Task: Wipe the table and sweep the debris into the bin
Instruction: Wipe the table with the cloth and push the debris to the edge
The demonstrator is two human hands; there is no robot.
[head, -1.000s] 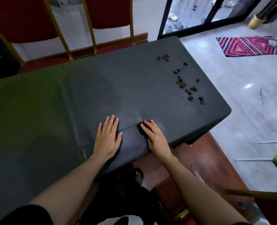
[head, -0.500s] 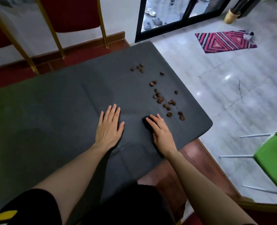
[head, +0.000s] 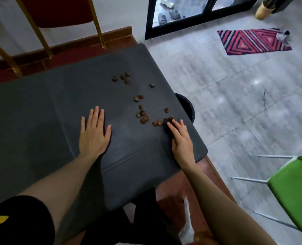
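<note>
A dark grey cloth covers the table. Several small brown bits of debris lie scattered over its right part. My left hand rests flat on the cloth, fingers straight, left of the debris. My right hand presses with straight fingers on a small dark cloth near the table's right edge, touching the nearest brown pieces. A black bin stands on the floor just beyond the right edge, mostly hidden by the table.
Red chairs with gold legs stand behind the table. A green chair is at the right. A striped red mat lies on the grey tiled floor by a glass door.
My right hand has slid the dark cloth to the right and forward, up to the nearest debris. The view has shifted, and the black bin now shows beside the table.
</note>
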